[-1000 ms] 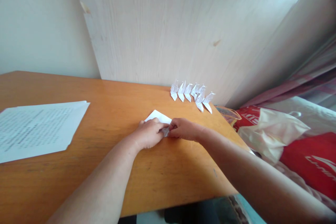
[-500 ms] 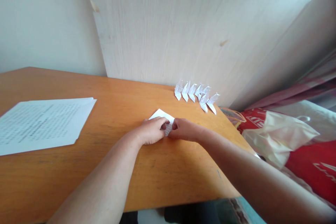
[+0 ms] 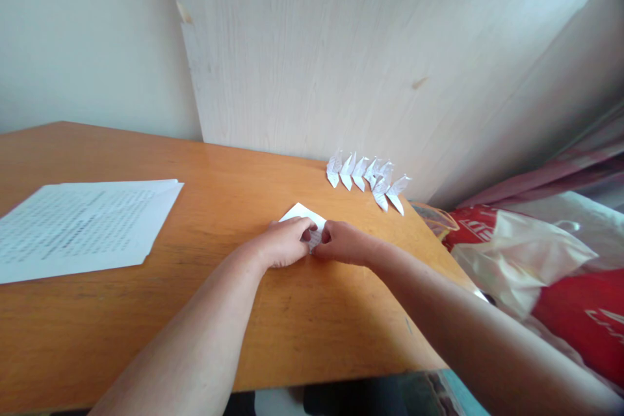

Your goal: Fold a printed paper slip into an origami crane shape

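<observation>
On the wooden table a small folded sheet of paper (image 3: 299, 210), white with print on part of it, lies under both hands with one corner pointing away from me. My left hand (image 3: 288, 240) is curled over its left side, thumb and fingers closed on the paper. From the other side my right hand (image 3: 344, 242) pinches the right edge, its fingertips close to the left ones. Between the fingertips a strip of printed paper shows; the rest of the sheet's lower part is hidden by the hands.
Several folded paper figures (image 3: 359, 171) stand in a row near the table's back right corner. A stack of printed sheets (image 3: 92, 224) lies at the left. A pale panel (image 3: 312, 45) rises behind the table (image 3: 219, 182). Red and white bags (image 3: 517, 260) sit beyond the right edge.
The whole view has shifted slightly, with the scene a little further right. Both hands keep their hold on the folded paper, with hardly any movement of the fingers.
</observation>
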`<state>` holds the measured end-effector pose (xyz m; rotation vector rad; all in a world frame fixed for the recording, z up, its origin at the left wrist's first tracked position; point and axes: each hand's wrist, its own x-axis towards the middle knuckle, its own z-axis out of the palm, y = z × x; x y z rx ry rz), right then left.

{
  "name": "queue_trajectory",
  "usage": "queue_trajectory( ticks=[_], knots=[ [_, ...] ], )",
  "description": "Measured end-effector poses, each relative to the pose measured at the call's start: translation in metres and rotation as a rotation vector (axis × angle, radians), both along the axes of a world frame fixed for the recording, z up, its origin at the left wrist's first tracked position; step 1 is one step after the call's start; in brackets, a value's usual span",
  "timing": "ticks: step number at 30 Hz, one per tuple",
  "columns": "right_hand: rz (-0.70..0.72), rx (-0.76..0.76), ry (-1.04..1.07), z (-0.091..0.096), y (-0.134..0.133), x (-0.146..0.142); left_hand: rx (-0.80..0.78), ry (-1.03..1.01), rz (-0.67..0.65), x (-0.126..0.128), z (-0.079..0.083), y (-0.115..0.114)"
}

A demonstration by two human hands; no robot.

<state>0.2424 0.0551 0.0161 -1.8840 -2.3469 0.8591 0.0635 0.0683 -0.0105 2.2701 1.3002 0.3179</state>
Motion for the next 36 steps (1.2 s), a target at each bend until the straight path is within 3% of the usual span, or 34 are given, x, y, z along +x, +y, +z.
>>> queue_trajectory(
  ticks=[11, 18, 36],
  knots=[
    [-0.006, -0.056, 0.118, 0.006, 0.002, 0.013, -0.01, 0.025, 0.015, 0.002, 0.007, -0.004],
    [0.021, -0.056, 0.086, 0.004, 0.004, 0.011, 0.09, 0.071, -0.011, 0.007, 0.004, -0.003],
    [0.011, -0.144, -0.091, 0.015, 0.017, 0.011, 0.123, 0.078, -0.081, 0.005, 0.0, -0.001]
  ],
)
